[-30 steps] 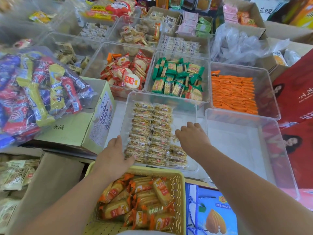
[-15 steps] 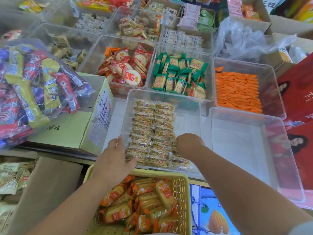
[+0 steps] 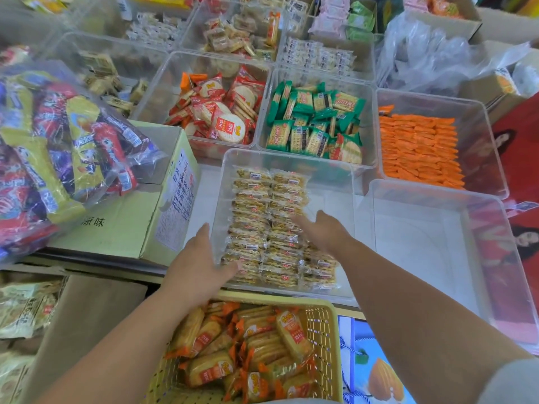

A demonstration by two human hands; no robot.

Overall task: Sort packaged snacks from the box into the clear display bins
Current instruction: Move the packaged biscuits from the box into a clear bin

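A clear display bin in front of me holds neat rows of clear-wrapped biscuit packets. My left hand lies flat against the bin's near left wall, fingers straight. My right hand reaches inside the bin with fingers extended, resting on the packets in the middle rows. Below my arms stands a yellow basket full of orange-wrapped snack packets. An empty clear bin sits to the right.
A green cardboard box on the left carries a big bag of mixed colourful snacks. Behind are bins of red round crackers, green cracker packs and orange sticks. Crumpled plastic lies at back right.
My right hand uncurled and slid forward and left over the packets inside the bin. My left hand stayed at the bin's left wall. The camera moved closer.
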